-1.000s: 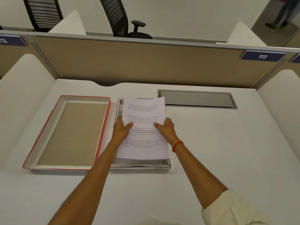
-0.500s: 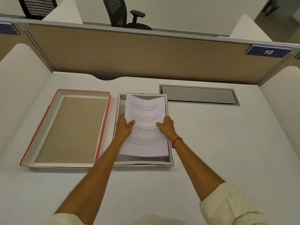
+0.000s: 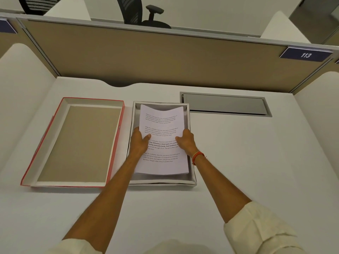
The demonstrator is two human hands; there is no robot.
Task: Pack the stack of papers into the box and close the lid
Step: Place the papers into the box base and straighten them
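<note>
Two bare forearms in view. Cream sleeves rolled back near the elbows, cloth bunched in soft folds: right sleeve (image 3: 256,228), left sleeve (image 3: 73,247) only partly in frame. Right wrist carries a thin orange thread bracelet (image 3: 197,156), loose end sticking out. Left hand (image 3: 139,142) and right hand (image 3: 186,141) ungloved, no rings visible.

A white desk (image 3: 238,162) fills the lower frame, with a grey hatch (image 3: 225,104) upper right. A tan partition (image 3: 156,57) crosses behind, bearing a "113" sign (image 3: 306,55). A black chair (image 3: 139,11) stands top centre.
</note>
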